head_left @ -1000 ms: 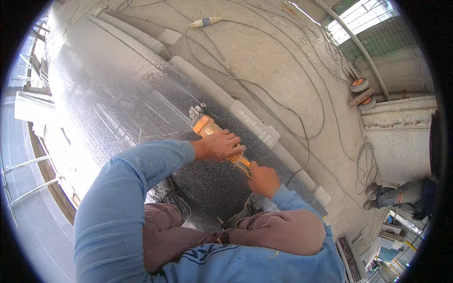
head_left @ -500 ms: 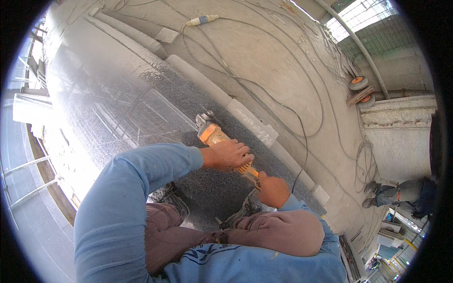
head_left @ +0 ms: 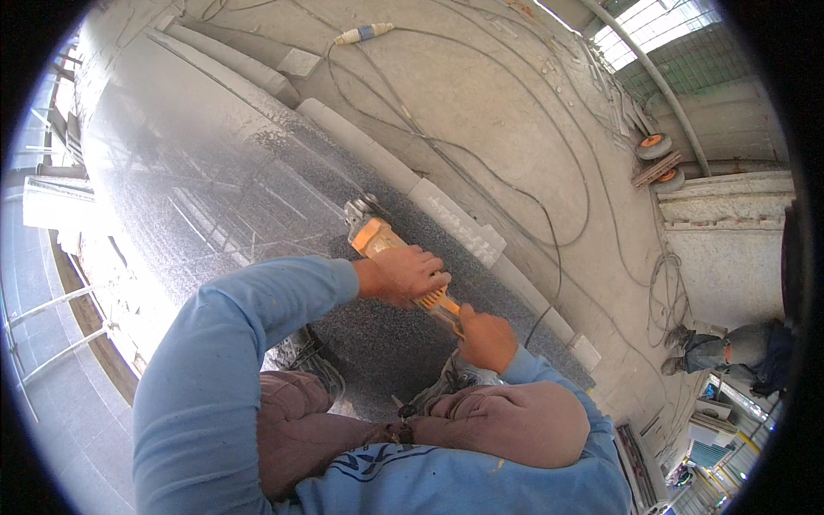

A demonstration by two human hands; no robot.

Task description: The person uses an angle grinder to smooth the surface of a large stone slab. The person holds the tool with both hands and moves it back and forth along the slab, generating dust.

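Observation:
An orange angle grinder [head_left: 369,238] lies slantwise across a dark speckled stone slab [head_left: 386,348], its metal head and disc low against the slab near the far long edge. My left hand [head_left: 401,275] is wrapped over the grinder's body just behind the head. Around the rear handle my right hand [head_left: 487,339] is closed, thumb on top. The disc's underside is hidden, so I cannot tell whether it touches the stone. Dust dulls the slab's far left part, and pale scratch-like lines cross its surface.
Pale stone strips [head_left: 451,221] line the slab's far edge. Beyond them a grey cable [head_left: 549,215] loops over the dusty floor to a connector [head_left: 364,33]. At the right are small orange-hubbed wheels [head_left: 654,146] and another person's legs [head_left: 725,350]. My knees rest over the slab's near side.
The grinder has slid slightly left and away from me along the slab, with both hands still gripping it. My right forearm has followed the same way.

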